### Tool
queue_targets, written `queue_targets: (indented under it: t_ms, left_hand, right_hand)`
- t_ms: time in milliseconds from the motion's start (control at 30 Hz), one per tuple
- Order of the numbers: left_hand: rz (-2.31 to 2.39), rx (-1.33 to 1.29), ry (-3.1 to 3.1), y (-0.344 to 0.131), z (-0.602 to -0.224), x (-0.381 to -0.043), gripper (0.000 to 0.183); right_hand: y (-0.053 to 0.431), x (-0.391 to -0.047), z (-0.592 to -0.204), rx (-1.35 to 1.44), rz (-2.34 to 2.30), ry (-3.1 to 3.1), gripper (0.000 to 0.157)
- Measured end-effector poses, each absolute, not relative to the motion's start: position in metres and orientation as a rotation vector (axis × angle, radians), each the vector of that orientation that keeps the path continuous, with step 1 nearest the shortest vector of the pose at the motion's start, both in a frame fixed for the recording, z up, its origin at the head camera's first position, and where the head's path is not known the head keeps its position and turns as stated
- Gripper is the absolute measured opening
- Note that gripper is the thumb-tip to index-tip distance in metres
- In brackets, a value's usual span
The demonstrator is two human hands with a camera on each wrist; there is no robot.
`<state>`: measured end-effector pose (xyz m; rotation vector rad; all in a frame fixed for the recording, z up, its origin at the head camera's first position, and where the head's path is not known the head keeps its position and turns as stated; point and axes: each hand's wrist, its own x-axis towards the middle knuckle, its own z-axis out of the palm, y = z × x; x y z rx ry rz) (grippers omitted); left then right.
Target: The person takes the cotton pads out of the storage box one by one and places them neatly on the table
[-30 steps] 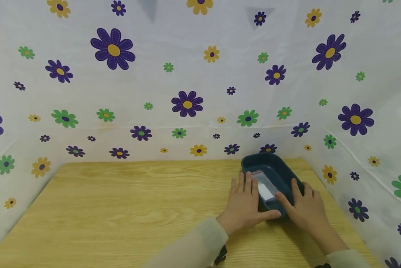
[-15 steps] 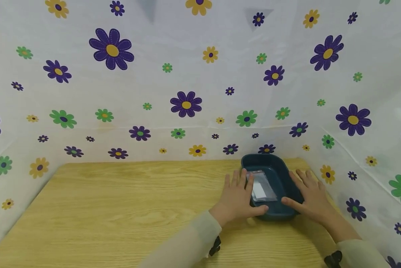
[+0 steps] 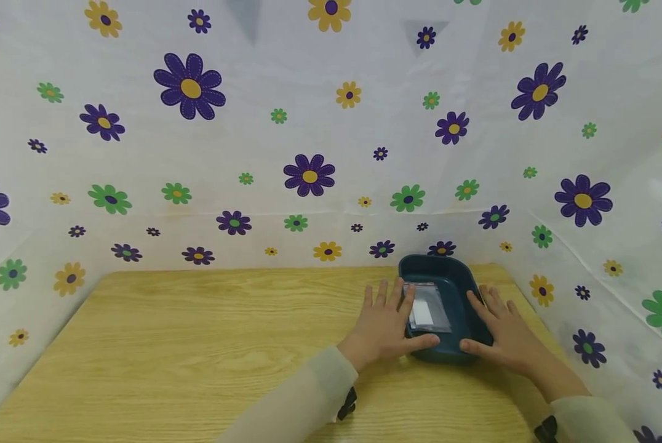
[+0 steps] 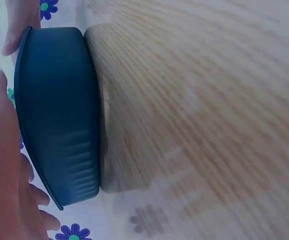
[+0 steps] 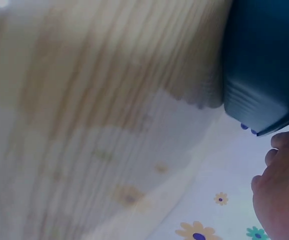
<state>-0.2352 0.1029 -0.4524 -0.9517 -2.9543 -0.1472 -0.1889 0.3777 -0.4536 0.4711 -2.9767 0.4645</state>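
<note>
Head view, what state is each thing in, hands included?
Dark teal plastic bin, upright, uncovered
Clear plastic bag, lying in the bin, white piece showing; seal unclear
Left hand, fingers spread at bin's left rim
Right hand, fingers spread at bin's right rim
Flower-print cloth, hanging, creased

– We've got a yellowish wood-grain worktop (image 3: 198, 344) here, glossy enough that we catch reflections in it!
– And on it we see a dark teal tray (image 3: 457, 298), base down, toward the far right corner!

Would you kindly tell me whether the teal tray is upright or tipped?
Upright: the tray stands base-down on the table, its open top facing up.
</note>
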Motion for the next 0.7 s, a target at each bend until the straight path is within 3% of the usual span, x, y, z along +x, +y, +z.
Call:
queue_targets:
  t_ms: [433,700]
  left_hand:
    - [-0.131,-0.940,-2.973,0.112,-0.459,-0.237,0.115]
    - [-0.178,-0.911,-2.982,0.113,-0.459,-0.236,0.117]
  right_hand:
    - [0.362,-0.189,-0.452,0.465,0.467,-3.013,0.103]
    - [0.344,-0.187,-0.452,0.396,0.456,-3.013,0.096]
